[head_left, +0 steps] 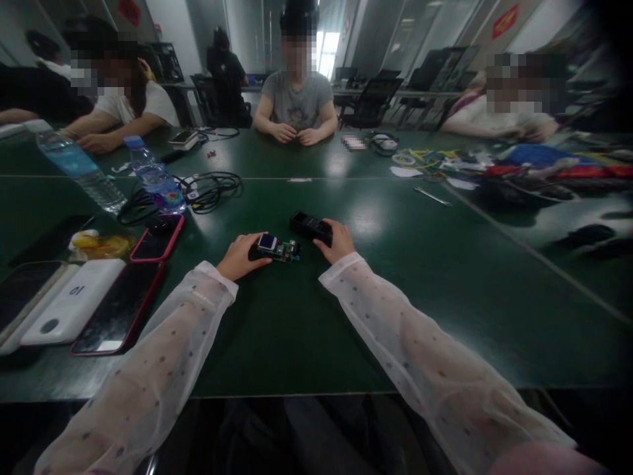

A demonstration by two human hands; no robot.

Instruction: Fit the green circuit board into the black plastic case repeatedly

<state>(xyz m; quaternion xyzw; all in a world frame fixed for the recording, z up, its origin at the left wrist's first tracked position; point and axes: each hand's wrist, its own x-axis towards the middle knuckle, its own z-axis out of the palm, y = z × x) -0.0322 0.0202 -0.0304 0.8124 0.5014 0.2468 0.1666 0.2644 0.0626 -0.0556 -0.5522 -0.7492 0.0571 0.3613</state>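
My left hand (pixel 243 257) grips the left end of a small circuit board (pixel 285 251) with a little screen, thumb below and fingers above. The board is low over the green table (pixel 306 330) or resting on it; which one I cannot tell. Just to its upper right is a black rectangular casing (pixel 310 225), tilted slightly down to the right. My right hand (pixel 338 242) holds the casing's right end between thumb and fingers. A narrow gap separates board and casing.
Phones (pixel 119 307), a white power bank (pixel 74 300) and two water bottles (pixel 82 168) (pixel 154 175) stand or lie left. Black cables (pixel 212 191) coil behind. A metal tool (pixel 432 196) and tangled wires (pixel 430 158) lie right. People sit around the table.
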